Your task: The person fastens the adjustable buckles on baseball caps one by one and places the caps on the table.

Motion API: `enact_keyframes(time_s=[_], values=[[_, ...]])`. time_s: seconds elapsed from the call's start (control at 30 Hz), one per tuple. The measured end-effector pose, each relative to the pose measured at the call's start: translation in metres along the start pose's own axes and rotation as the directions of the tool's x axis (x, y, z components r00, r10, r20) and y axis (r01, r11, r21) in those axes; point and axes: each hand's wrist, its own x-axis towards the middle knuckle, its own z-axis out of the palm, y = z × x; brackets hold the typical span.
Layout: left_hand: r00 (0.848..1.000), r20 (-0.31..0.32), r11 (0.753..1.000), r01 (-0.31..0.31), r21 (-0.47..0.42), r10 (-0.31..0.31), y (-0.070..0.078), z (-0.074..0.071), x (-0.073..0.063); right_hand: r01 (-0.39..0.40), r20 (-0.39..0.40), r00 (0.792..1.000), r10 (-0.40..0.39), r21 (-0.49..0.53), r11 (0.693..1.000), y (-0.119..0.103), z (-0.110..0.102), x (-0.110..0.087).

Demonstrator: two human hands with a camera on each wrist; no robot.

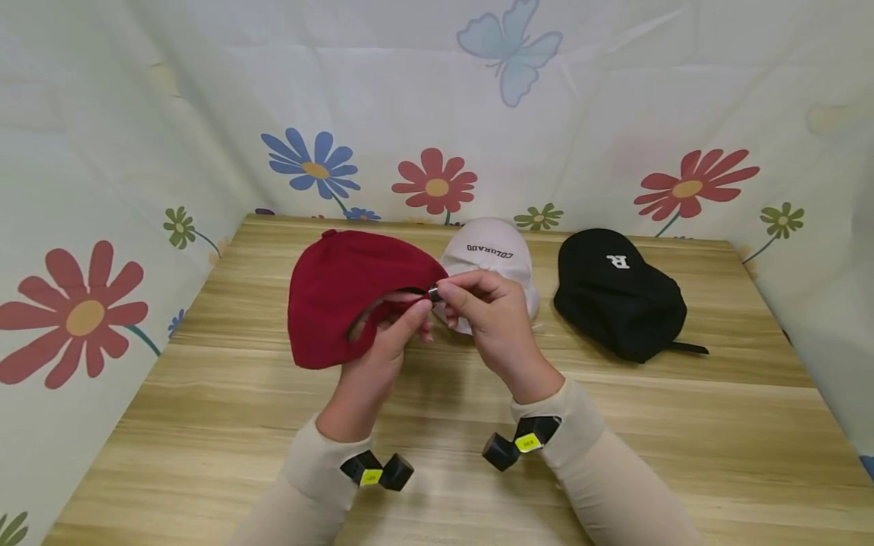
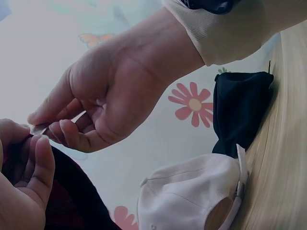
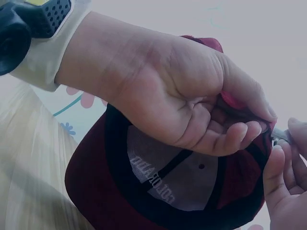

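Observation:
A red baseball cap [image 1: 348, 288] is held up above the table, its back opening facing the hands. My left hand [image 1: 382, 337] pinches the cap's back strap between thumb and fingers. On the other side of a small metal buckle [image 1: 434, 293], my right hand [image 1: 498, 326] pinches at the strap with thumb and forefinger. The fingertips of both hands nearly meet, and they partly hide the buckle. Through the right wrist view, the inside of the red cap shows a pale lining [image 3: 177, 177] with lettering, behind the left hand [image 3: 168, 96].
A white cap [image 1: 486, 254] lettered COLORADO lies behind the right hand. To its right sits a black cap [image 1: 614, 296] with a white R, its strap [image 1: 688, 348] sticking out. The wooden table [image 1: 225, 425] meets a flower-printed curtain [image 1: 382, 98].

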Motion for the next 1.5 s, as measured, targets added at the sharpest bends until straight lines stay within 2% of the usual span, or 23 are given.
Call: enact_keyframes(time_s=[0.17,0.27,0.47,0.63,0.73,0.9,1.0,1.13,1.27,1.37,1.5], values=[[0.996,-0.064,0.996,0.062,0.061,-0.058,-0.007,-0.001,0.003,-0.006,0.027,1.0,0.006,0.009,1.0,0.003,-0.002,0.0],[0.995,-0.05,0.991,0.089,0.099,-0.085,-0.011,-0.005,0.004,-0.027,0.058,0.998,0.025,0.045,0.999,0.003,-0.004,-0.001],[0.998,0.052,0.998,0.034,0.052,-0.036,-0.015,-0.008,0.006,-0.038,0.187,0.982,0.013,0.13,0.991,0.004,-0.009,-0.002],[0.996,0.089,1.0,-0.006,0.017,0.004,-0.016,-0.01,0.007,-0.026,0.238,0.971,0.0,0.106,0.994,0.005,-0.014,0.0],[0.995,0.103,1.0,-0.021,0.024,0.018,-0.016,-0.011,0.007,-0.015,0.235,0.972,0.002,0.054,0.998,0.005,-0.015,0.0],[0.996,0.085,0.998,-0.037,0.045,0.033,-0.016,-0.011,0.007,-0.011,0.163,0.986,0.027,-0.097,0.995,0.002,-0.014,-0.001],[0.998,0.057,0.998,-0.017,0.068,0.013,-0.016,-0.01,0.007,0.014,0.135,0.991,0.013,-0.197,0.98,-0.001,-0.013,-0.002],[0.999,0.046,0.995,0.017,0.093,-0.021,-0.014,-0.009,0.005,0.06,0.136,0.991,-0.022,-0.281,0.958,-0.004,-0.011,-0.002],[0.997,0.07,0.999,0.015,0.036,-0.018,-0.013,-0.007,0.004,0.06,0.144,0.989,-0.02,-0.274,0.96,-0.005,-0.01,-0.002],[0.994,0.11,1.0,0.015,-0.007,-0.014,-0.014,-0.007,0.004,0.035,0.145,0.989,-0.003,-0.222,0.974,-0.006,-0.009,-0.001],[0.99,0.14,1.0,-0.001,0.011,0.0,-0.016,-0.006,0.004,-0.008,0.147,0.989,0.027,-0.125,0.992,-0.008,-0.007,0.0]])
